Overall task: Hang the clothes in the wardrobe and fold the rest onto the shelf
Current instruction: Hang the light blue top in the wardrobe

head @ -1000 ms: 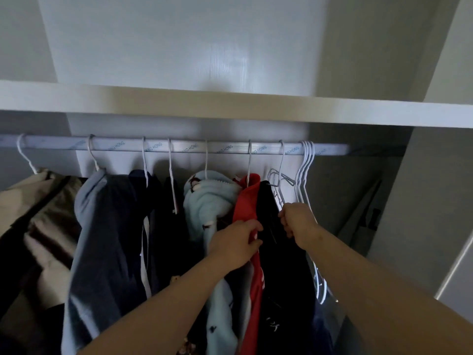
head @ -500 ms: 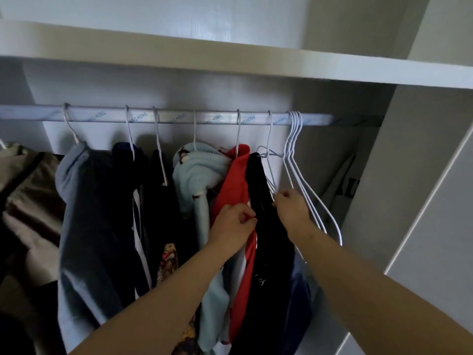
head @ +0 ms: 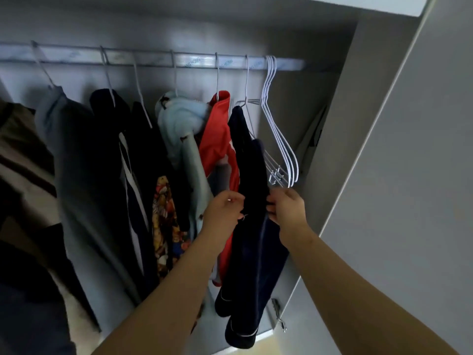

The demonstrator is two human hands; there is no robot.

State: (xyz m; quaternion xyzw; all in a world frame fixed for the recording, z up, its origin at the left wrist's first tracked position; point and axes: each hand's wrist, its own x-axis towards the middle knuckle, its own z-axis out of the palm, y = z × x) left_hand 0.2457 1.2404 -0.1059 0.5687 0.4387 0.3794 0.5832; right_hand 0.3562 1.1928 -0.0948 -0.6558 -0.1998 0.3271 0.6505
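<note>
A dark navy garment (head: 252, 175) with thin white piping hangs from a white wire hanger on the wardrobe rail (head: 153, 60). My left hand (head: 224, 210) pinches its left edge at mid height. My right hand (head: 288, 207) pinches its right edge at the same height. A red garment (head: 216, 134) hangs just left of it, and a light blue one (head: 179, 116) hangs beyond that. Three empty white wire hangers (head: 280, 139) hang at the rail's right end, just above my right hand.
Further left on the rail hang a floral piece (head: 163, 221), dark garments (head: 122, 139), a grey-blue top (head: 74, 155) and a beige coat (head: 20, 155). The wardrobe's side panel (head: 330, 139) and open door (head: 422, 175) stand to the right. A door hinge (head: 277, 313) sits low.
The view tilted down, so the upper shelf left the frame. Both hands slid down the navy garment from near its hanger to its middle.
</note>
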